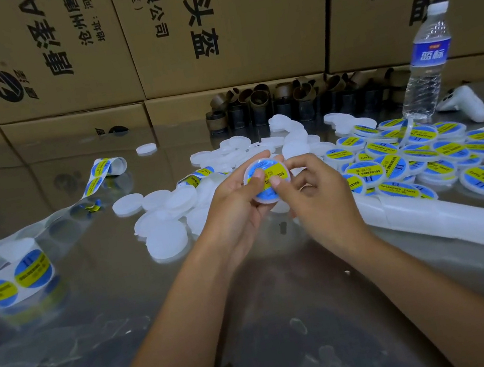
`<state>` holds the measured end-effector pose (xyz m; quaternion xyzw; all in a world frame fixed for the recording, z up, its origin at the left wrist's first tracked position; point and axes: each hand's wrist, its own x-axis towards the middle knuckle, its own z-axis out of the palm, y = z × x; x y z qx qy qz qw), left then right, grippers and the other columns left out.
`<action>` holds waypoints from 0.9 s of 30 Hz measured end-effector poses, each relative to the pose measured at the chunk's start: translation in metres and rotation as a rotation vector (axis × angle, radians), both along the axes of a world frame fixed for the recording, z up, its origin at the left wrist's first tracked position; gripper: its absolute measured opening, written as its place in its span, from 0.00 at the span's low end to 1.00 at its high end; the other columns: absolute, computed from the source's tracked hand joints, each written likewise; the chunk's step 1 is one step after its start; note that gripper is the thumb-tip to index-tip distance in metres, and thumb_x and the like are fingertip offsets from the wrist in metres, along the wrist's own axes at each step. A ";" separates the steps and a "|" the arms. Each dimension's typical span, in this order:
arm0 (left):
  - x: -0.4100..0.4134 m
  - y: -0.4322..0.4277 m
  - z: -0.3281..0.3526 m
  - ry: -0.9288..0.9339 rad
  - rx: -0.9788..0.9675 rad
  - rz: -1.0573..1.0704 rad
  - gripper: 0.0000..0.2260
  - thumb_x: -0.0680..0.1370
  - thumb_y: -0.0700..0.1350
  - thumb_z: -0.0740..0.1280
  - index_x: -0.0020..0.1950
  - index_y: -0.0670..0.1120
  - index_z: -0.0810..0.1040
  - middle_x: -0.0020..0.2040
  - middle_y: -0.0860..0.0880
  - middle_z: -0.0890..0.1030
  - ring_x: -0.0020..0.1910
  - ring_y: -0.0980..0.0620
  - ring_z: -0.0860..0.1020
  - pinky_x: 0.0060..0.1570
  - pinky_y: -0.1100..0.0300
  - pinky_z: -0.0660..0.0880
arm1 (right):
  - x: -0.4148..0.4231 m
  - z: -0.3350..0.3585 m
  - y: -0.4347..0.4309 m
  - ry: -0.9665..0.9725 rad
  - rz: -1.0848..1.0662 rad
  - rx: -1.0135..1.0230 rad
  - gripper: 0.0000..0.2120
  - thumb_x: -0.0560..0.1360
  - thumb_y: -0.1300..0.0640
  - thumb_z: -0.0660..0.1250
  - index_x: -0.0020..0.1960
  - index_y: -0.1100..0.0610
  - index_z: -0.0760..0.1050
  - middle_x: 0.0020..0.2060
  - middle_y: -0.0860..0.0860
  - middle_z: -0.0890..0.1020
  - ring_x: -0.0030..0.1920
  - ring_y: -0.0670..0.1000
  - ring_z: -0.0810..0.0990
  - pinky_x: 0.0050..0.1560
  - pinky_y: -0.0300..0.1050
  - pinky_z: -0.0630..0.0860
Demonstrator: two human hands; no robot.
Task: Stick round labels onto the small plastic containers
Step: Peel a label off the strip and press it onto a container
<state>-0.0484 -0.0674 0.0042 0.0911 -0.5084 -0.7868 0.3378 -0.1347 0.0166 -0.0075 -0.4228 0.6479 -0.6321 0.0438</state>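
Prob. packing wkshop: stacked cartons (pixel 225 24), steel bench (pixel 94 306) w/ heaps of labelled tubs (pixel 423 157)

The small container (pixel 264 199) I hold is milky white. Its round label (pixel 267 167) is blue with a yellow band and dark letters. The bare containers (pixel 166 240) on my bench (pixel 71 359) are the same milky white. The finished containers (pixel 422 151) have blue and yellow tops. The label roll (pixel 8 279) shows blue and yellow circles on pale backing. My bench is shiny silver grey. The boxes (pixel 222 25) behind are brown with black writing. The bottle (pixel 426 60) is clear with a blue band.
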 end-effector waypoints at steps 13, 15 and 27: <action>0.001 -0.002 -0.002 -0.138 -0.071 0.164 0.10 0.81 0.44 0.60 0.53 0.48 0.81 0.49 0.49 0.84 0.48 0.52 0.81 0.50 0.58 0.78 | -0.011 -0.003 -0.001 0.141 -0.032 -0.071 0.13 0.75 0.56 0.67 0.45 0.38 0.70 0.27 0.43 0.75 0.26 0.49 0.75 0.32 0.47 0.74; 0.001 -0.002 -0.002 -0.175 -0.033 0.219 0.08 0.80 0.43 0.61 0.51 0.48 0.81 0.48 0.49 0.83 0.49 0.51 0.80 0.51 0.56 0.77 | -0.019 -0.002 0.002 0.133 -0.122 -0.125 0.12 0.76 0.57 0.66 0.48 0.39 0.71 0.28 0.45 0.73 0.26 0.51 0.74 0.32 0.45 0.71; 0.001 -0.002 -0.002 -0.257 -0.022 0.361 0.11 0.79 0.38 0.61 0.45 0.48 0.82 0.41 0.50 0.81 0.44 0.52 0.79 0.47 0.56 0.78 | -0.063 0.002 0.014 0.088 -0.612 -0.050 0.15 0.76 0.56 0.64 0.62 0.55 0.73 0.28 0.43 0.73 0.41 0.51 0.74 0.39 0.40 0.60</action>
